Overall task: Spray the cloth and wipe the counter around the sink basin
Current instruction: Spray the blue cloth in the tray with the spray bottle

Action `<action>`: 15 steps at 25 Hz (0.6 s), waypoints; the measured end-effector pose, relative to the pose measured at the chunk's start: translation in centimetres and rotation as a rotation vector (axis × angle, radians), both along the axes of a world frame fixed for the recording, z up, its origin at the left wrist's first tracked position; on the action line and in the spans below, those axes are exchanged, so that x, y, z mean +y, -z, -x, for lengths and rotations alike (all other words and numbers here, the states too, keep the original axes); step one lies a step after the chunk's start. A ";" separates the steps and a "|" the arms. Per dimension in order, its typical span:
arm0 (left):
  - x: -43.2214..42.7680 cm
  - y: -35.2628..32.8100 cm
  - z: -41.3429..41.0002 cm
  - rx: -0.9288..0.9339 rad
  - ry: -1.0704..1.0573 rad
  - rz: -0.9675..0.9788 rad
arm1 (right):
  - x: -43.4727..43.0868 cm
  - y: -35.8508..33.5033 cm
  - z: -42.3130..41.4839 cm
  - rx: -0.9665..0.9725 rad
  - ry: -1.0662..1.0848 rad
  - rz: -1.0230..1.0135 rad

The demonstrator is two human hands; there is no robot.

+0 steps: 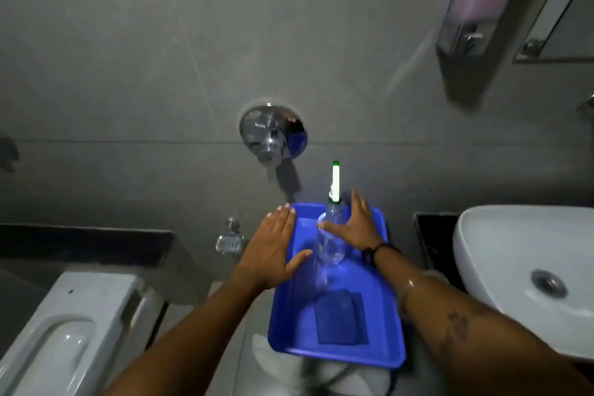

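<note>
A blue plastic tray (382, 325) sits in the middle of the head view. In it stands a clear spray bottle (331, 235) with a white and green nozzle, and a folded blue cloth (339, 317) lies flat nearer to me. My right hand (356, 225) wraps around the bottle's upper body. My left hand (273, 251) is flat with fingers spread, resting on the tray's left rim. The white sink basin (514, 267) with its metal drain is at the right, on a dark counter (430, 235).
A white toilet (64, 331) is at the lower left. A chrome wall valve (273, 135) and a metal soap dish (229, 243) are on the grey tiled wall. A soap dispenser (475, 10) hangs at the upper right beside a mirror edge.
</note>
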State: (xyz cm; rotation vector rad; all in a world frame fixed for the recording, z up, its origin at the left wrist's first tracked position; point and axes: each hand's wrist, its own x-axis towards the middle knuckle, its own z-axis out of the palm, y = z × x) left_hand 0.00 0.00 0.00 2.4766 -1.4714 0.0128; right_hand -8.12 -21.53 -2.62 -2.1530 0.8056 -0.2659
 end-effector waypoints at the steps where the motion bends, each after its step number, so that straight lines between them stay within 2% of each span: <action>1: 0.0 1.2 -0.4 0.027 0.010 -0.005 | -0.3 -0.4 -2.1 -0.048 0.036 -0.009; 5: 1.1 5.3 -0.9 0.134 0.051 -0.058 | -1.5 -1.8 -8.2 -0.209 0.105 0.128; 8: 2.7 8.0 0.4 0.207 0.073 -0.096 | -0.3 -2.0 -8.6 -0.328 0.258 0.005; 10: 3.9 9.9 1.5 0.257 0.068 -0.148 | 1.2 -3.0 -7.9 -0.377 0.295 -0.023; 14: 5.7 12.8 3.0 0.320 0.051 -0.169 | 4.1 -8.1 -2.2 -0.547 0.264 0.122; 15: 5.6 13.2 3.2 0.324 0.043 -0.156 | 4.4 -9.2 -0.5 -0.540 0.244 0.139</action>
